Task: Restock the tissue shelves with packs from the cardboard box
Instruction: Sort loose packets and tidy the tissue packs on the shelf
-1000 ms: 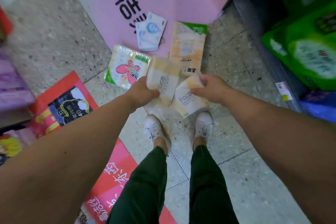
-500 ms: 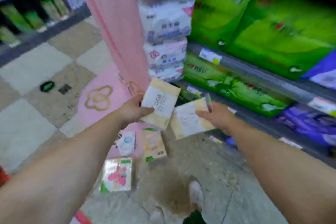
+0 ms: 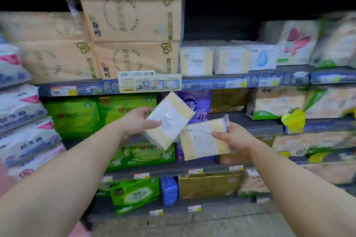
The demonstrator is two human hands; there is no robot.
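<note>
Since half a second ago my view has swung up from the floor to face the shelving square on, and the pink display and the loose packs on the tiles have dropped out of sight. Both of my forearms reach forward from the bottom corners.

My left hand [image 3: 137,121] grips the left tissue pack [image 3: 169,120] by its lower left edge, thumb across the front; that pack is tilted, its top corner leaning right. My right hand [image 3: 234,137] holds the right tissue pack [image 3: 202,140] at its right end, thumb on the face and fingers behind, and this one lies nearly level. The two packs are cream with a white middle band, and their near corners touch or overlap; I cannot tell which. Both hang in the air in front of the shelves, resting on nothing.

Behind them, green tissue bundles [image 3: 77,117] fill the left of the lower tiers, with a purple pack [image 3: 198,104] just past my left pack. One tier up, the middle shelf [image 3: 212,82] carries stacked tan wrapped bales [image 3: 133,38] on the left and a row of small cream packs [image 3: 197,61] like mine in the centre, with a dark gap above that row. At the far left stand white bundles [image 3: 21,121]. Everything is motion-blurred, so I cannot read the labels.
</note>
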